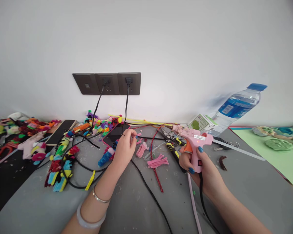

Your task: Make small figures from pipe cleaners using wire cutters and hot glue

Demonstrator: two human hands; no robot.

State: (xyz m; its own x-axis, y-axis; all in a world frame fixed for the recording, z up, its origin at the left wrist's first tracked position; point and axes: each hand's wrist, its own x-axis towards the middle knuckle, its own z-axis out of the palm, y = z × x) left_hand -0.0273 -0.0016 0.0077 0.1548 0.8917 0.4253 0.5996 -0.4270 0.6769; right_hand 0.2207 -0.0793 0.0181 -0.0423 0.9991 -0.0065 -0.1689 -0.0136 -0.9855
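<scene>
My right hand (202, 169) is wrapped round the handle of a pink hot glue gun (194, 143), fingers by its orange trigger. The nozzle points left, and a long clear glue stick (236, 149) sticks out of its back. My left hand (125, 146) is held above the table with thumb and fingertips pinched together; whatever lies between them is hidden or too small to name. To its right lie a small pink pipe-cleaner figure (142, 150) and a bundle of pink pipe-cleaner pieces (158, 161). Yellow-and-black pliers (173, 152) rest just left of the glue gun.
Black cables run from wall sockets (129, 84) across the grey table (136, 208). Colourful pipe-cleaner figures (61, 169) and phones (62, 132) lie left. A water bottle (240, 105), a small box (202, 123) and green paper (261, 152) are right. A red glittery stem (157, 180) lies centrally.
</scene>
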